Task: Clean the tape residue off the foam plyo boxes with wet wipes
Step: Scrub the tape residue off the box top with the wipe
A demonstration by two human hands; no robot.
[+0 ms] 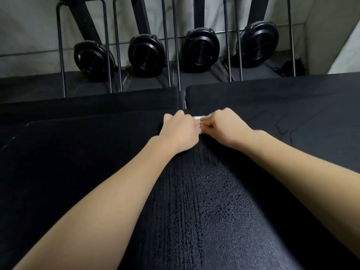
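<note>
**Both hands pinch a white wipe at the far edge of the near foam box**

The left hand (180,131) and the right hand (226,127) meet knuckle to knuckle, fingers curled inward, each pinching the same small white wet wipe (200,118). Only a sliver of the wipe shows between them; the rest is hidden inside the fingers, so its size and fold cannot be made out. Fingertips of both hands are turned away from the camera.

The hands sit over the far edge of the near black foam plyo box (204,211), whose textured top fills the lower view and glistens with fine droplets down the middle. Just beyond lie two more dark boxes, a left box (87,102) and a right box (282,106), with a narrow gap between them right behind the wipe. Any tape residue is too dark to tell apart.

Against the back wall stand four black fan-wheel machines (200,48) behind thin metal bars, their tops cut off.
</note>
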